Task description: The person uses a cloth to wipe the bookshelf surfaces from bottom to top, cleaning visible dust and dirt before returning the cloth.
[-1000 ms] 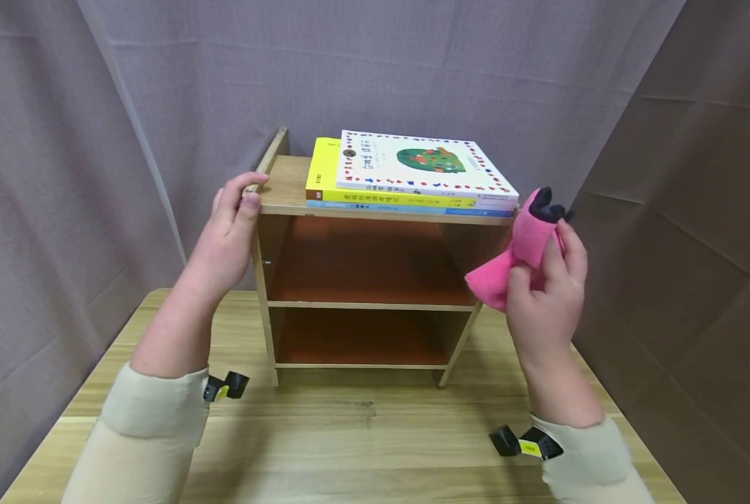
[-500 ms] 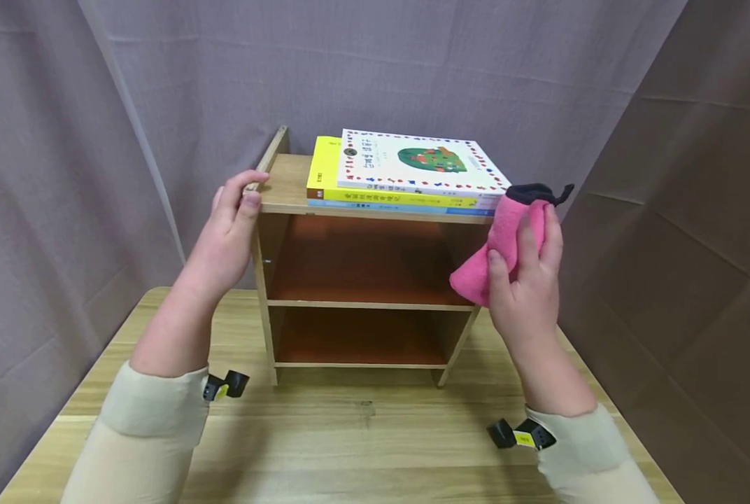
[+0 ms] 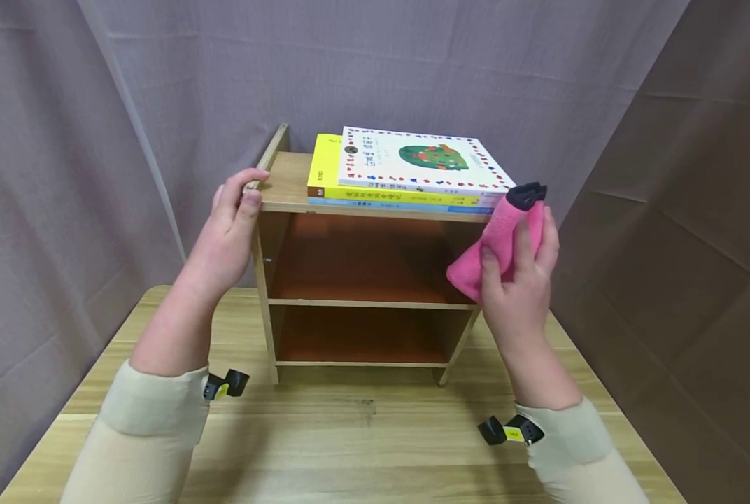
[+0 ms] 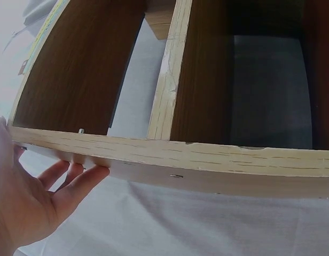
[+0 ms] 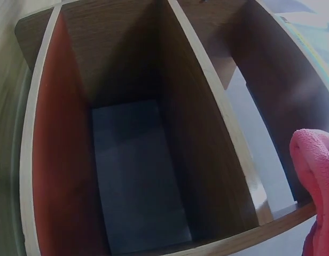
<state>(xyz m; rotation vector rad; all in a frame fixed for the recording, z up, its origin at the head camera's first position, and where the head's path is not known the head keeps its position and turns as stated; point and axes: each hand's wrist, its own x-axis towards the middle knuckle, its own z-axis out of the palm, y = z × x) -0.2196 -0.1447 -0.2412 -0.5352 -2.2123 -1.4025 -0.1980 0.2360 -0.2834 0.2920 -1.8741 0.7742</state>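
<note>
A small wooden shelf unit (image 3: pixel 370 304) stands on the table. My left hand (image 3: pixel 227 220) grips the top left corner of its side panel, thumb at the front edge. In the left wrist view the fingers (image 4: pixel 81 184) lie against the panel's outer face. My right hand (image 3: pixel 518 287) holds a pink cloth (image 3: pixel 497 234) with black trim, bunched at the upper right front corner of the unit. In the right wrist view the cloth (image 5: pixel 314 160) overlaps the right side panel's edge; the right hand is out of that frame.
On top of the unit lies a stack of books: a white one (image 3: pixel 434 155) with a green picture, over a yellow one (image 3: pixel 323 168) and a blue one (image 3: pixel 406 206). The wooden table (image 3: pixel 312 448) extends in front. Grey curtains (image 3: pixel 236 63) hang behind and at the sides.
My right hand has moved left and slightly up with the pink cloth, from beside the unit onto its right front edge. My left hand has stayed in place.
</note>
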